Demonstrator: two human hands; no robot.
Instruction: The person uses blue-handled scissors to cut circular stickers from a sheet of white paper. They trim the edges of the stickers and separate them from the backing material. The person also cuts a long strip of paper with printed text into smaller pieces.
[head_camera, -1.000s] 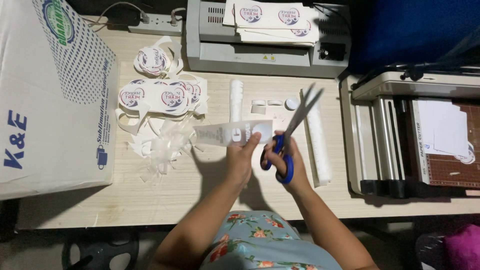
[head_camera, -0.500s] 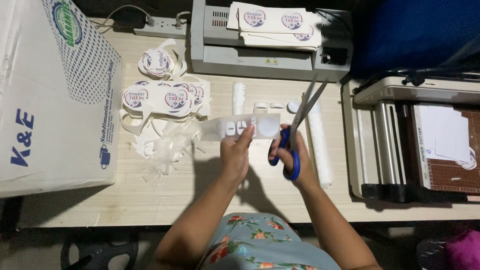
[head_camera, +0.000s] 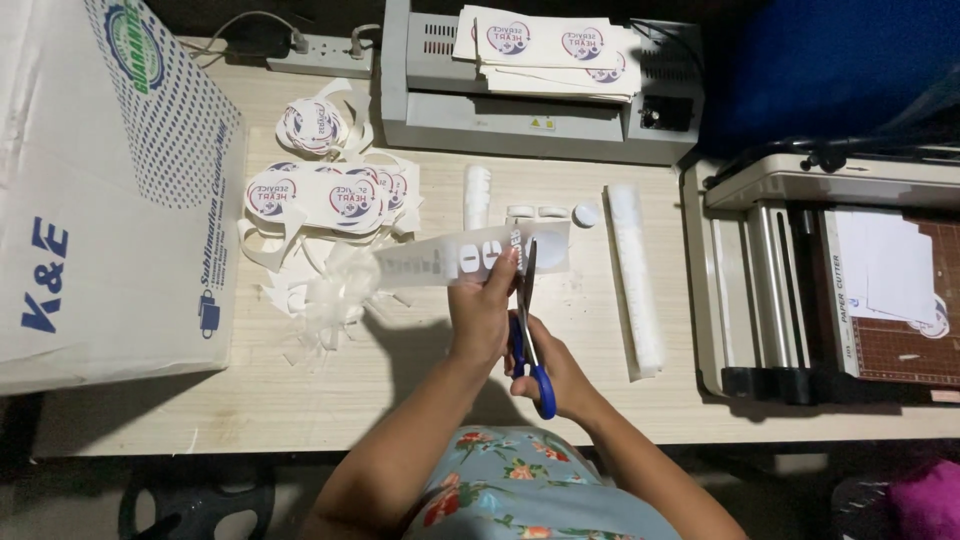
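Note:
My left hand pinches a long clear laminated strip and holds it level above the wooden table. My right hand grips blue-handled scissors. Their blades point away from me and cross the strip just right of my left fingers. The short end of the strip sticks out to the right of the blades.
Cut round stickers and offcut scraps lie at left beside a big white box. A grey laminator with printed sheets stands at the back. A paper cutter sits at right, with a clear strip next to it.
The scissors swung from tilted right to straight ahead and their blades closed onto the strip. My left hand kept hold of the strip and shifted it slightly.

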